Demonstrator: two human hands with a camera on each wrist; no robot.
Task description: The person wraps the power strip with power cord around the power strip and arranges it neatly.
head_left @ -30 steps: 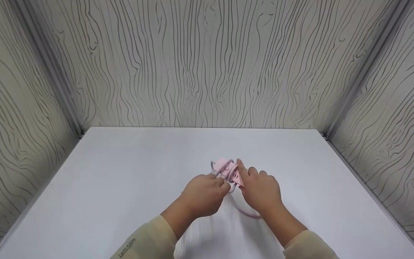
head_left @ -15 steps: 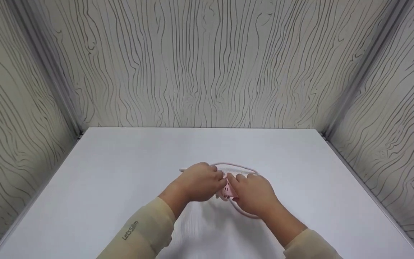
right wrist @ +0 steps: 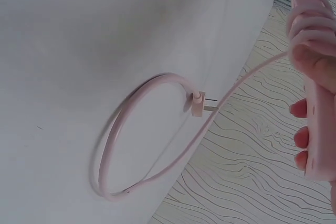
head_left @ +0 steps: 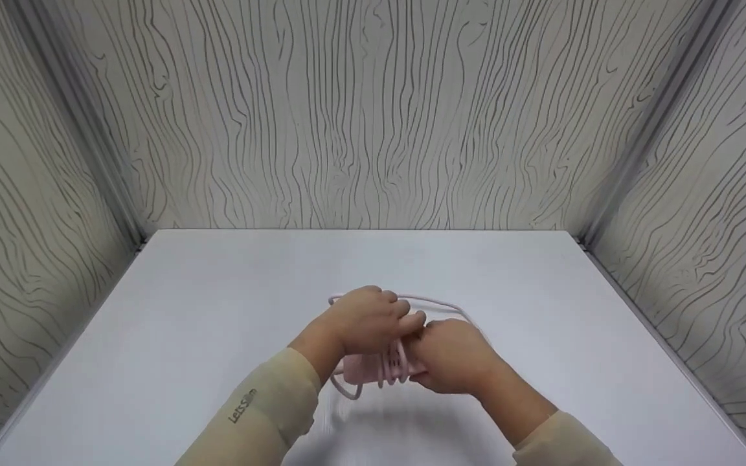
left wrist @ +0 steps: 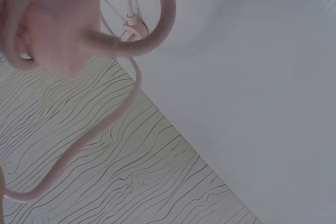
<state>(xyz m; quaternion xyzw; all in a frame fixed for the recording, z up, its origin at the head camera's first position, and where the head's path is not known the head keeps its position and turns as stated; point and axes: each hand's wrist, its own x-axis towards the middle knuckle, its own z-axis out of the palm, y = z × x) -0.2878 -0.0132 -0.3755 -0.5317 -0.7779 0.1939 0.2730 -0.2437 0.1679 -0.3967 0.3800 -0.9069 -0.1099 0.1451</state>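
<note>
A pink power strip (head_left: 361, 370) is held up over the table with several turns of its own pink cord (head_left: 391, 372) around its middle. My right hand (head_left: 454, 356) grips one end of the strip, fingers wrapped round it and thumb by the turns. Above the strip, my left hand (head_left: 373, 320) holds the cord between curled fingers, most of that grip hidden in the head view. In the left wrist view the cord leaves the strip's end (left wrist: 63, 30) in a bend. The plug (right wrist: 197, 104), with its metal prongs, hangs on loose cord in the right wrist view.
A white table (head_left: 230, 278) lies under the hands, bounded by wood-grain patterned panels (head_left: 360, 116) at the back and sides. A loose loop of cord (right wrist: 107, 150) lies beyond the hands.
The strip has turned, its free end now pointing left and nearer me. My left hand has passed over it with the cord, and the right hand has tilted with the strip.
</note>
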